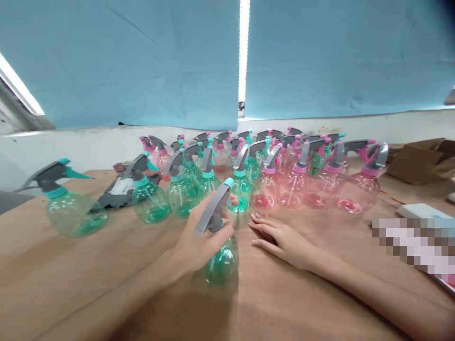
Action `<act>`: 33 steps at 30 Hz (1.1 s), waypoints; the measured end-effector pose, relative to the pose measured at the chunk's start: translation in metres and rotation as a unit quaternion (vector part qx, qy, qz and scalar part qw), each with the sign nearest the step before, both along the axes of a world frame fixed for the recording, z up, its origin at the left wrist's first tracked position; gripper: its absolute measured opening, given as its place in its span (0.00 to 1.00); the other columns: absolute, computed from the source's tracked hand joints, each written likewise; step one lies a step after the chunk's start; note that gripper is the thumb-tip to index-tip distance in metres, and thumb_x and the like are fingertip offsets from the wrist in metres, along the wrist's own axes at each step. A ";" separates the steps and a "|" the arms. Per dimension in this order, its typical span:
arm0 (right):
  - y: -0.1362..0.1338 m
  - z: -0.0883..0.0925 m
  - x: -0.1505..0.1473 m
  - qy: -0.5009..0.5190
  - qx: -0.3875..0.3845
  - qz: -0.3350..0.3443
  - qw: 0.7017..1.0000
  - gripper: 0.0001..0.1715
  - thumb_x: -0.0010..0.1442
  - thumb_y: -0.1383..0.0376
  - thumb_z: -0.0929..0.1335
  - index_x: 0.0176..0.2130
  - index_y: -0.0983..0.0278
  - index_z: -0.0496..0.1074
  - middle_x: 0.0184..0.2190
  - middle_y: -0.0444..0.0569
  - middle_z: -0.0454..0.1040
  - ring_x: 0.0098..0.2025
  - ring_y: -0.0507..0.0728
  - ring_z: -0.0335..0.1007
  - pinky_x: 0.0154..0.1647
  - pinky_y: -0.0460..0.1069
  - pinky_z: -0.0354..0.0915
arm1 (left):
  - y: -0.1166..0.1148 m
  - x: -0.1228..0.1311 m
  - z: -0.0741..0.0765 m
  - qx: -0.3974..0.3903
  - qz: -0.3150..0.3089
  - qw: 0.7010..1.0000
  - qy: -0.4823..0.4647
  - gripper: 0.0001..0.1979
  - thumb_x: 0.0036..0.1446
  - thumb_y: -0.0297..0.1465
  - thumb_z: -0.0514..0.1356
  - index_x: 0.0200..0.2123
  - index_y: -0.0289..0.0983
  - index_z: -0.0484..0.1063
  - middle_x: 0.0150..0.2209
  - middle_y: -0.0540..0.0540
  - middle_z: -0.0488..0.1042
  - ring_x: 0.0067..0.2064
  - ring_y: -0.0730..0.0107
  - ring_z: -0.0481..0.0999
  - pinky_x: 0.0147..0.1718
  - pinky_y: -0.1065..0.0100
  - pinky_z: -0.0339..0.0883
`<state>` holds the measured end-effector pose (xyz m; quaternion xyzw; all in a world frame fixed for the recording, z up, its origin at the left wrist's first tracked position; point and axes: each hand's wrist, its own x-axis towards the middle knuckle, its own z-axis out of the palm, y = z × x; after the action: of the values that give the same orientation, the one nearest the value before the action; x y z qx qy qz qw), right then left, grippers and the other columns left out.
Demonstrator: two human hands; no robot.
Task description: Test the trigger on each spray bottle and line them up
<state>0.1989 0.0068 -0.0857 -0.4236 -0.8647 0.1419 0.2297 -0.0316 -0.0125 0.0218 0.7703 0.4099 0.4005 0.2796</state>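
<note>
My left hand [206,232] is wrapped round the neck of a green see-through spray bottle [223,263] with a grey and teal trigger head. This bottle is upright, close in front of me. My right hand [279,239] lies on the wooden table [270,303] with its fingers stretched out and nothing in them. Just beyond my hands stands a row of spray bottles. Green ones, such as the bottle [151,203], are on the left and middle, and pink ones, such as the bottle [263,192], are on the right. One more green bottle [76,213] stands apart at the far left.
More green and pink spray bottles crowd behind the front row. A dark crumpled bag [119,192] lies at the left. An open cardboard box [419,161], a white box [424,210] and a blurred-out item [415,246] are at the right. Blue sheets [149,61] hang behind the table.
</note>
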 end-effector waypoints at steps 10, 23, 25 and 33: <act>-0.001 0.003 -0.001 -0.003 0.003 -0.004 1.000 0.28 0.67 0.53 0.63 0.59 0.65 0.68 0.60 0.57 0.69 0.64 0.64 0.60 0.62 0.60 0.60 | 0.000 0.002 -0.009 0.012 0.015 1.000 -0.017 0.24 0.56 0.28 0.57 0.57 0.42 0.65 0.44 0.46 0.75 0.37 0.67 0.73 0.34 0.65 0.69; -0.037 0.034 -0.033 0.052 -0.050 0.042 0.997 0.38 0.61 0.48 0.68 0.63 0.61 0.60 0.57 0.57 0.71 0.54 0.64 0.71 0.52 0.59 0.68 | -0.004 0.000 -0.010 0.014 0.017 0.999 -0.028 0.23 0.53 0.27 0.57 0.54 0.41 0.65 0.43 0.46 0.73 0.35 0.69 0.72 0.37 0.63 0.69; -0.044 0.043 -0.048 0.070 -0.049 0.038 0.996 0.39 0.58 0.48 0.70 0.62 0.60 0.60 0.52 0.55 0.75 0.49 0.64 0.74 0.47 0.58 0.70 | -0.006 -0.005 -0.009 0.014 0.014 0.999 -0.025 0.24 0.53 0.26 0.57 0.55 0.40 0.64 0.45 0.45 0.73 0.35 0.69 0.72 0.38 0.63 0.69; -0.056 0.068 -0.125 0.116 -0.067 0.021 0.991 0.43 0.50 0.48 0.75 0.58 0.59 0.61 0.54 0.53 0.72 0.52 0.66 0.71 0.48 0.58 0.69 | -0.029 -0.063 0.000 -0.018 0.095 0.995 0.027 0.19 0.57 0.33 0.58 0.53 0.43 0.65 0.37 0.50 0.73 0.35 0.64 0.73 0.36 0.63 0.67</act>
<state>0.0735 -0.0497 -0.0180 -0.4000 -0.8294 0.2529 0.2967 -0.0949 -0.0414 0.0219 0.7331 0.4960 0.3973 0.2425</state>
